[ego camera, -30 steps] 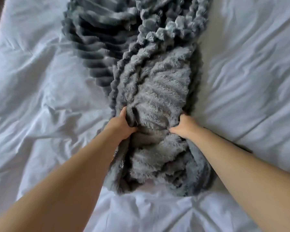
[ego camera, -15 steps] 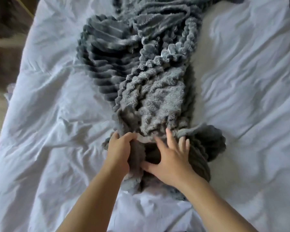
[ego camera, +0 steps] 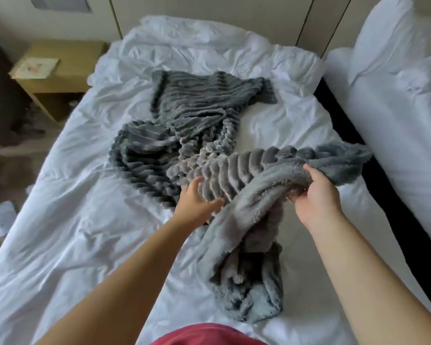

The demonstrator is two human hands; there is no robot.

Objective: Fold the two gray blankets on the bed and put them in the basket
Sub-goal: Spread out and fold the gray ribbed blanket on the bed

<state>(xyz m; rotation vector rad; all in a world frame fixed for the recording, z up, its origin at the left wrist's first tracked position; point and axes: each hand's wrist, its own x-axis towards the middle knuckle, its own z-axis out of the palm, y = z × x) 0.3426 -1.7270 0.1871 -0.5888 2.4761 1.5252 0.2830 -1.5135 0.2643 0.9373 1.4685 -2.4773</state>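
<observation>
head view: my right hand grips a bunched fold of the gray blanket, lifted near the right edge of the bed. left hand unclenched, fingers spread against the ribbed side. blanket sprawls crumpled mid-bed, one end trailing toward the near edge. wooden nightstand off the far-left corner; second bed beyond the right edge.

Only one camera here, worn on the person's head. It's wide-angle and looks forward and down along the rumpled white bed, from its near end toward the far wall. It sits close: both forearms come in from the bottom edge, with the left hand and right hand mid-frame over the ribbed gray plush blanket. The light wooden nightstand lands far left, a second white bed on the right.
</observation>
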